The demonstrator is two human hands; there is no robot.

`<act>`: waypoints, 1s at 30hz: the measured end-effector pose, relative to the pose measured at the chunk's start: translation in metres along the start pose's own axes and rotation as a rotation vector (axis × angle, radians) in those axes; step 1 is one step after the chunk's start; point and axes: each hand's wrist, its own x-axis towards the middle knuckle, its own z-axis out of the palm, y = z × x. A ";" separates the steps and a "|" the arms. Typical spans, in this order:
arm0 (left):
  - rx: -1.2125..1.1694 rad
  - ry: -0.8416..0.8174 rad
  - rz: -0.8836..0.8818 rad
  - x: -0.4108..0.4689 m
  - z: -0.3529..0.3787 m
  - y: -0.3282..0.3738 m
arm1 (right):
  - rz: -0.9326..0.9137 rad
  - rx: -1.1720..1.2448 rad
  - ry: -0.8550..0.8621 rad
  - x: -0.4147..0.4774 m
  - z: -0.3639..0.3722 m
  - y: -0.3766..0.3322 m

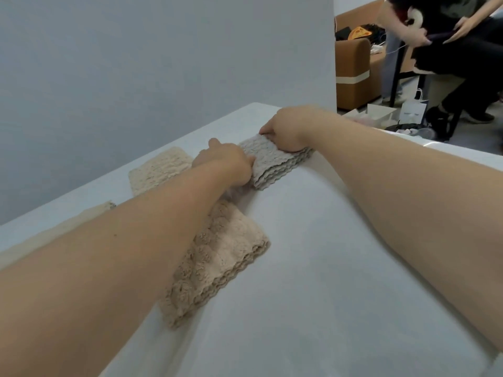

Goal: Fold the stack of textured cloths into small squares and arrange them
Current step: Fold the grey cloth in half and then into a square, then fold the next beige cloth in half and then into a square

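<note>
Grey and bumpy, the folded grey cloth [268,164] sits at the far side of the white table [313,268]. The left hand [226,161] presses its near end and the right hand [285,131] holds its far end, with fingers curled on the cloth. This looks like squaring up the folded cloth. To do it well, push both ends in evenly so the wavy edges line up, then press flat. The tan cloth [217,257] lies nearer, partly under the left arm, and a cream cloth [160,170] lies to the left. Keep them apart.
</note>
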 end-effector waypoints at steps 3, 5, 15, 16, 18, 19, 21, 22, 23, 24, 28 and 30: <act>0.048 -0.064 0.166 -0.003 0.002 -0.006 | 0.008 0.141 0.067 -0.001 0.004 0.006; 0.061 -0.155 0.254 -0.004 0.003 -0.008 | 0.005 0.215 0.095 -0.006 0.006 0.006; -0.010 -0.269 0.318 -0.011 -0.005 -0.025 | -0.004 0.303 0.022 -0.004 0.018 0.013; -0.022 -0.266 0.317 -0.012 -0.004 -0.025 | -0.003 0.319 0.024 -0.005 0.018 0.013; -0.063 -0.257 0.318 -0.010 -0.002 -0.026 | 0.004 0.348 0.031 -0.007 0.019 0.012; -0.096 -0.253 0.315 -0.010 -0.001 -0.027 | 0.011 0.367 0.039 -0.008 0.019 0.012; -0.195 -0.234 0.299 -0.012 -0.003 -0.029 | 0.036 0.413 0.074 -0.007 0.018 0.014; -0.257 -0.210 0.286 -0.013 -0.005 -0.030 | 0.052 0.424 0.102 -0.005 0.015 0.015; -0.311 -0.177 0.279 -0.016 -0.007 -0.033 | 0.068 0.419 0.132 -0.004 0.011 0.013; -0.341 -0.136 0.275 -0.019 -0.009 -0.036 | 0.081 0.399 0.166 -0.005 0.005 0.010; -0.340 0.090 0.210 -0.034 -0.016 -0.066 | 0.044 0.337 0.270 -0.015 -0.024 -0.029; -0.376 0.165 0.173 -0.047 -0.017 -0.085 | 0.001 0.311 0.251 -0.023 -0.032 -0.057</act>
